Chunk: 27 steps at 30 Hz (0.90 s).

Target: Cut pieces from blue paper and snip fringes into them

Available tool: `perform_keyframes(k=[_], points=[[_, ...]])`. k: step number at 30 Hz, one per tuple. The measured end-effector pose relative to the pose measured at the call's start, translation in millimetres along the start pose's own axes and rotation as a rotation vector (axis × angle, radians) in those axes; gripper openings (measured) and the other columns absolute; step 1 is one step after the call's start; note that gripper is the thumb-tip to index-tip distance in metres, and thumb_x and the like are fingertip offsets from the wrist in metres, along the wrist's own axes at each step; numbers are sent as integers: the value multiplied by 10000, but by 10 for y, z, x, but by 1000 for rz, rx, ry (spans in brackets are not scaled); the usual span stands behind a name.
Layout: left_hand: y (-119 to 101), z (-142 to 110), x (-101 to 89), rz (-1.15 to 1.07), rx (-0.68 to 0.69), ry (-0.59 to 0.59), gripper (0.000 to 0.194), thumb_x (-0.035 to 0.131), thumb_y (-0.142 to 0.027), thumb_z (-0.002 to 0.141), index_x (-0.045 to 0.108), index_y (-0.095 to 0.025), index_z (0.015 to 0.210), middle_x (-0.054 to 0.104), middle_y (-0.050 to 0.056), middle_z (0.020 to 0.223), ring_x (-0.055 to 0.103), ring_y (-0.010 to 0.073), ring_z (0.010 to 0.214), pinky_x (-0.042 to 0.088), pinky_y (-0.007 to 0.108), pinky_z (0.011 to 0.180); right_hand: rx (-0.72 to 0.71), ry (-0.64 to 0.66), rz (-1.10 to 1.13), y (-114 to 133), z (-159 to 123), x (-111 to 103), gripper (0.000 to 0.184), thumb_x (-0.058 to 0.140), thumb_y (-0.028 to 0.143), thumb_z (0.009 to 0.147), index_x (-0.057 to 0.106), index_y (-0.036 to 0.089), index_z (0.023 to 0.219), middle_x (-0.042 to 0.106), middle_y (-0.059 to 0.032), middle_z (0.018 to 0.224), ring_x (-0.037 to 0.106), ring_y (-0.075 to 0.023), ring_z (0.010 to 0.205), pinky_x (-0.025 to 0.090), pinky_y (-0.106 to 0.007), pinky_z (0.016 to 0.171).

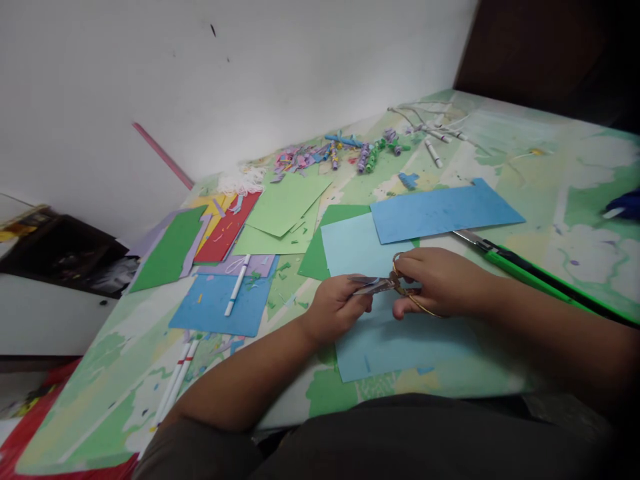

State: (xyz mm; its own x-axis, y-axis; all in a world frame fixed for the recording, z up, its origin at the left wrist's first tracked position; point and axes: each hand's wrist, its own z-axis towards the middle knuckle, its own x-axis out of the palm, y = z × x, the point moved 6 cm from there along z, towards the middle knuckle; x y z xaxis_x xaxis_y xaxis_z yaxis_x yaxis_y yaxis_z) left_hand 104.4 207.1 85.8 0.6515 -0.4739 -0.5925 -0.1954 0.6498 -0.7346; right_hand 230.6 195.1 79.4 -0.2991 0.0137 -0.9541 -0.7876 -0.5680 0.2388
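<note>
My right hand has its fingers in the gold-coloured handles of a pair of scissors. The blades point left and reach over to my left hand. Its fingers are closed right at the blade tips, and whatever is pinched between them is too small or hidden to make out. Beneath both hands lies light blue paper. A darker blue sheet lies just beyond my right hand, overlapping the light blue paper. Close to it, a green utility knife shows its metal blade end under the sheet's edge.
Green, red and light green sheets spread leftward. A marker rests on a blue sheet. Paper scraps, curled paper pieces and white string lie near the wall, with more markers.
</note>
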Motion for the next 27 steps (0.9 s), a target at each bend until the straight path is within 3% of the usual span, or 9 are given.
perform_keyframes(k=[15,22,27], points=[[65,-18,7,-168,-72,1,198,392,-236,804,541,-141,715,474,-38,497,436,58,460,381,195,513,-22,-46,-72,-17,-7,-31,624,318,709,679,576,147,763,562,-55,638,499,-179,577,258,-259,506],[59,5,-12,-58,-86,-47,314,382,-208,808,486,-150,518,470,-27,508,426,55,488,364,196,537,-2,7,4,-17,17,-8,594,365,694,678,549,145,811,554,-78,720,488,-187,635,304,-265,540],[120,-6,-28,-80,-178,-135,306,387,-236,819,503,-150,549,477,-31,524,426,51,487,366,191,545,21,37,38,-34,33,6,530,411,649,693,532,147,816,542,-81,746,481,-193,663,319,-275,566]])
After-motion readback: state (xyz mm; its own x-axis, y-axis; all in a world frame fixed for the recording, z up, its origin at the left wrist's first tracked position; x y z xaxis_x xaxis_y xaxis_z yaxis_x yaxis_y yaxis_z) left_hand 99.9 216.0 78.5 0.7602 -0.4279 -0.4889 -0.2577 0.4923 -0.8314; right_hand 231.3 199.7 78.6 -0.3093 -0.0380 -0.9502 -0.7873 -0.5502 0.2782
